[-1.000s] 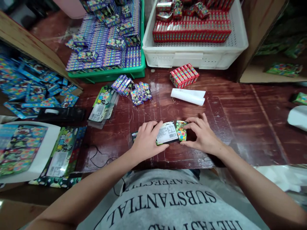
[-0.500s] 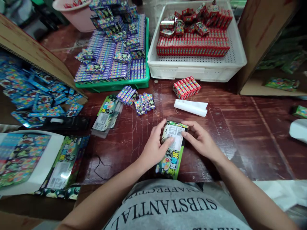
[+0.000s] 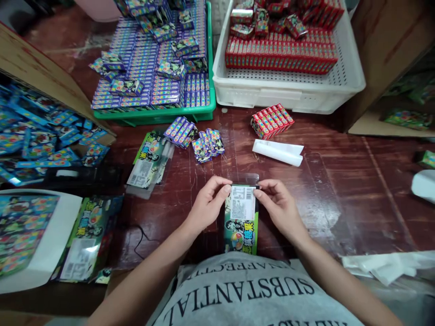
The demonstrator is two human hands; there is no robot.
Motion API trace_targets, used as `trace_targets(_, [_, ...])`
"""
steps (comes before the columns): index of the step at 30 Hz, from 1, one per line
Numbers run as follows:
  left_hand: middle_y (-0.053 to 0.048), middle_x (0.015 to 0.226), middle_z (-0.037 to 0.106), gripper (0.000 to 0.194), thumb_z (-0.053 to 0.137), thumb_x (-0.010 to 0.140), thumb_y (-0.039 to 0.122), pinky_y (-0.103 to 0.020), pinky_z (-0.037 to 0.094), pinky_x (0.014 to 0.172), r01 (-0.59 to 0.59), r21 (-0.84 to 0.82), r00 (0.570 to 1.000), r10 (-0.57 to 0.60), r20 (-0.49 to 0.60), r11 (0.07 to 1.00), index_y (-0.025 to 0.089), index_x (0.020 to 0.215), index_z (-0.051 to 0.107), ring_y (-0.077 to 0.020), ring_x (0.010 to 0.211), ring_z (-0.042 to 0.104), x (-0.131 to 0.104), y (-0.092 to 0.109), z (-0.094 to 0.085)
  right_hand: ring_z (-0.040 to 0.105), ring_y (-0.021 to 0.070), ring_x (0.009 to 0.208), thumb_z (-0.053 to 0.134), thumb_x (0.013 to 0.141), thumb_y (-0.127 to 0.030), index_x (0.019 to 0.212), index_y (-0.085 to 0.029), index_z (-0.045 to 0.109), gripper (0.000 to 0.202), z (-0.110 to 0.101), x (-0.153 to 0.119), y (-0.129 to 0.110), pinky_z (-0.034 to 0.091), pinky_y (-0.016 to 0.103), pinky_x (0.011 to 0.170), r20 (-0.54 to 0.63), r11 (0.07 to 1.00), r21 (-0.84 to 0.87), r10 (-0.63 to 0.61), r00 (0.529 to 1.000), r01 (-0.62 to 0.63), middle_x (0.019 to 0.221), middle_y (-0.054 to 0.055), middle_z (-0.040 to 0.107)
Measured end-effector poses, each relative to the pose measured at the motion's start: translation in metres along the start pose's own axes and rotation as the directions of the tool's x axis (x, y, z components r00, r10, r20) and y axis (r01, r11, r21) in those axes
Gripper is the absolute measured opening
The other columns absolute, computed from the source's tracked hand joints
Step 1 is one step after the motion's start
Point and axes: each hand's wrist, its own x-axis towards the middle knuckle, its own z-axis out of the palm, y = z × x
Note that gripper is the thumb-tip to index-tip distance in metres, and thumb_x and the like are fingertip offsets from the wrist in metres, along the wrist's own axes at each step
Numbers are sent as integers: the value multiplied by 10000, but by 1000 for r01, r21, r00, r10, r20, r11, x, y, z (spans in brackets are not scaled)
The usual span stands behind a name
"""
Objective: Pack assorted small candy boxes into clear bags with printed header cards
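Note:
A flat green and black candy package (image 3: 241, 222) with a white printed label stands out in front of my body, its near end against my shirt. My left hand (image 3: 211, 199) pinches its far left corner between thumb and fingers. At the far right corner, my right hand (image 3: 273, 199) grips it the same way. A clear plastic flap (image 3: 245, 178) sticks out past the package's far edge. Beyond my hands lie two small groups of purple candy boxes (image 3: 208, 145), a block of red candy boxes (image 3: 273, 121) and a folded white paper strip (image 3: 277, 152).
A green tray (image 3: 152, 115) of purple boxes and a white perforated crate (image 3: 288, 93) of red boxes stand at the back. Another green package (image 3: 146, 163) lies left. Cardboard boxes (image 3: 50, 74) flank both sides, the left one holding blue packets (image 3: 41, 142).
My left thumb has shifted from the label to the package's far left corner. The package now lies straighter, and the clear flap shows more. The view has tipped slightly downward.

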Motion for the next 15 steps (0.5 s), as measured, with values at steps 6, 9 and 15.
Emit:
trace_targets(6, [-69,1121,738,117,664,911,264,-348,508,940,77,-155,991,-92,-92,985,185,991,631,-187,1041,673,8,12,4,672,213,1093,662,934,-362,1073,-274,724,176,4,10,-14,537,449,1010,127,995,-95,-31,991,43,1154,44,728])
trace_targets(9, [-54,1074,758,282,693,879,245,-348,524,915,116,-202,987,-135,-85,973,202,1148,621,-180,995,689,11,13,4,666,200,1113,658,939,-318,1189,-299,688,252,-1,15,-15,530,439,1017,131,987,-105,-107,986,121,1180,41,716])
trace_targets(15, [-77,1124,751,197,705,887,355,-369,525,944,148,-75,989,-146,35,986,182,975,739,-197,1010,685,14,20,-8,691,206,1036,685,925,-355,1016,-299,771,137,-11,25,-25,550,436,968,258,979,-165,-76,963,121,1092,30,755])
